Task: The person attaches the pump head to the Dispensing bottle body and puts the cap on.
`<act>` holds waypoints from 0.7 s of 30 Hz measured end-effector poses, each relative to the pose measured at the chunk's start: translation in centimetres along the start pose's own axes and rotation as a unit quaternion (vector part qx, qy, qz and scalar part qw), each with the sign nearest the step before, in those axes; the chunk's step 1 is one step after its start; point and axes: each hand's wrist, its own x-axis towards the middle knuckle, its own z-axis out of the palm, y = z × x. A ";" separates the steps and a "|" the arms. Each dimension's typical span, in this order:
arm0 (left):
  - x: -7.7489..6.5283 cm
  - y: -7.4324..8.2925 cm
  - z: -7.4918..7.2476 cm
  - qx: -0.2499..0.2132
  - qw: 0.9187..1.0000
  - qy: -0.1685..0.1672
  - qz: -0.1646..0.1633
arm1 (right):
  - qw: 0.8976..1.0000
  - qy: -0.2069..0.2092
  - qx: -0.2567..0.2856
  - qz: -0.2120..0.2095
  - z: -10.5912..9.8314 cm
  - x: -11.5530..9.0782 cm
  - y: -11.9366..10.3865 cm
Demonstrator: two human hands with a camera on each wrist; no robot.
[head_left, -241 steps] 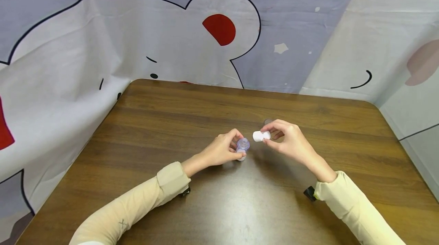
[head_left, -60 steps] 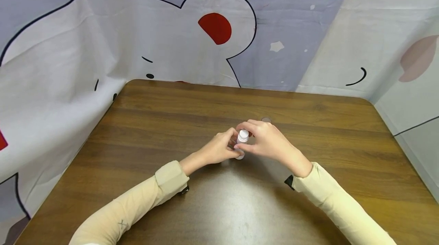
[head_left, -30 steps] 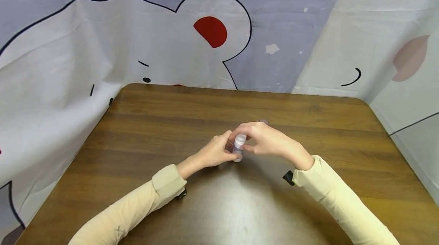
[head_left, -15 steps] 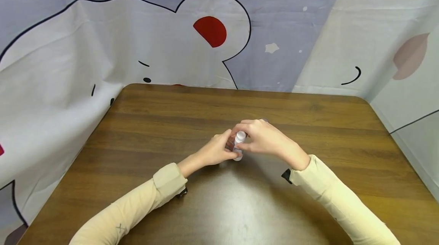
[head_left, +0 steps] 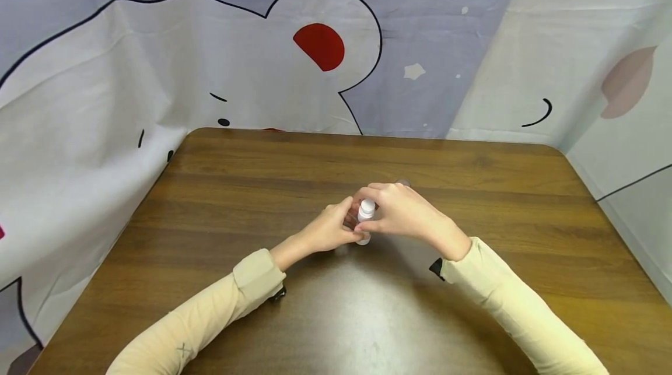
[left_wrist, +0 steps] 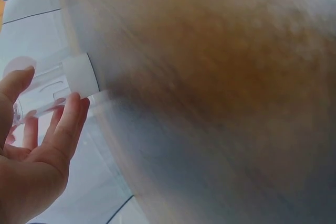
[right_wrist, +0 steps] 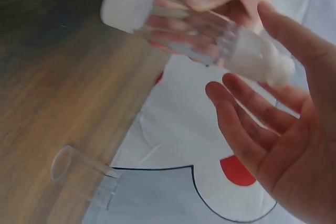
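Note:
A small clear bottle (right_wrist: pixel 184 30) with a white base (right_wrist: pixel 126 6) stands upright between the two hands in the head view. On its neck sits a white, stepped top like a pump head (head_left: pixel 366 207). My left hand (head_left: pixel 328 228) grips the clear body, its thumb on the near side. My right hand (head_left: pixel 401 210) is round the white top, thumb in front and index finger behind. From the right wrist, its other fingers (right_wrist: pixel 247 129) show spread and loosely curved beside the bottle. The left wrist view shows the white base (left_wrist: pixel 80 75) beyond the left fingertips.
A clear, cylindrical cover (right_wrist: pixel 84 177) stands on the wooden table (head_left: pixel 262 188), partly hidden behind the right hand in the head view. A patterned cloth (head_left: pixel 184 60) hangs along the table's back and left edges.
Eight seconds ago the right hand held the white top apart from the bottle; now it is on the neck. Lately the right fingers shift slightly round it, while the left keeps its hold.

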 end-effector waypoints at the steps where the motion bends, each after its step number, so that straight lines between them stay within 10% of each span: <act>1: 0.0 0.0 0.0 -0.002 1.000 -0.001 -0.001 | 1.000 -0.007 0.011 -0.001 -0.2 0.0 0.1; 11: 0.1 0.2 -0.1 0.003 1.000 -0.009 -0.005 | 0.978 -0.102 0.175 -0.045 -2.1 -0.1 1.2; 21: 0.1 0.1 -0.1 0.007 1.000 -0.010 -0.009 | 0.983 -0.084 0.161 -0.024 -1.6 -0.1 1.3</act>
